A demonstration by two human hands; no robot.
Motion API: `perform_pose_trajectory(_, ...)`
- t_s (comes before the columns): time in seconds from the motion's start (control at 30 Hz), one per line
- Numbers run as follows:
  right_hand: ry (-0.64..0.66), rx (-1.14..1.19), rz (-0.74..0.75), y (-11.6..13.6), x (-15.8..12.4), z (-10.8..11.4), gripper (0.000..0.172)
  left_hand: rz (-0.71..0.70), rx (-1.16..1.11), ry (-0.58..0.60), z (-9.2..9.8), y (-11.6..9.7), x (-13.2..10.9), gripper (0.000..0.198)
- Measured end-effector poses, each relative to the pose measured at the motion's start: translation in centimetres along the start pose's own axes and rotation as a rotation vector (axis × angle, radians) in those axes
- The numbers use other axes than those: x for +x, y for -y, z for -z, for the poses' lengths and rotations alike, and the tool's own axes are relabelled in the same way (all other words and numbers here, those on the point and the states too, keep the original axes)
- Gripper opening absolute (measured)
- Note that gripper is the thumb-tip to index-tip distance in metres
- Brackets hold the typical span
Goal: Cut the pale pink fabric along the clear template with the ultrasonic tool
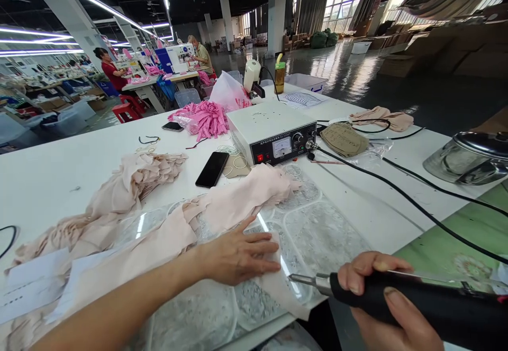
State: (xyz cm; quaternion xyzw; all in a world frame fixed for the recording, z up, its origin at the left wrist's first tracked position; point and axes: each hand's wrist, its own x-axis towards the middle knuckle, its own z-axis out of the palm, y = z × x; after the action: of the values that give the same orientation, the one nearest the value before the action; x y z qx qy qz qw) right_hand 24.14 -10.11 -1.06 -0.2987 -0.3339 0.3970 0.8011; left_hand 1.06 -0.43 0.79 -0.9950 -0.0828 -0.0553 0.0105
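My left hand (241,253) lies flat with its fingers spread, pressing a pale pink fabric piece (283,290) onto a clear, patterned plastic mat (321,229). My right hand (391,308) is wrapped round a black handheld ultrasonic tool (428,303) with a narrow metal tip. That tip points left, just right of the fabric piece; whether it touches the mat I cannot tell. Beyond my left hand lie more pale pink fabric pieces (246,197). A larger crumpled stack of pink fabric (130,184) sits to the left, with white paper slips (35,282) near my forearm.
A white control box (273,128) with a meter stands behind the mat, and a black cable (381,181) runs rightward from it. Nearby are a phone (212,169), bright pink strips (206,120), brown fabric pieces (344,138) and a lidded steel pot (466,160). Two people work farther back.
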Motion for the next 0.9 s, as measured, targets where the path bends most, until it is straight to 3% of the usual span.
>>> perform_pose_trajectory(0.13,0.002,0.018,-0.030,0.2,-0.8,0.6,0.011,0.011,-0.015,-0.039,0.2,-0.8,-0.1,0.026)
perform_pose_trajectory(0.43,0.045,0.048,-0.030,-0.4,-1.3,1.4,0.010,0.182,0.023,-0.187,-1.5,-6.1,-0.9,0.030)
perform_pose_trajectory(0.9,0.000,0.119,-0.026,-0.7,-0.7,1.2,0.013,0.250,0.012,-0.132,-2.4,-6.9,-1.0,0.036)
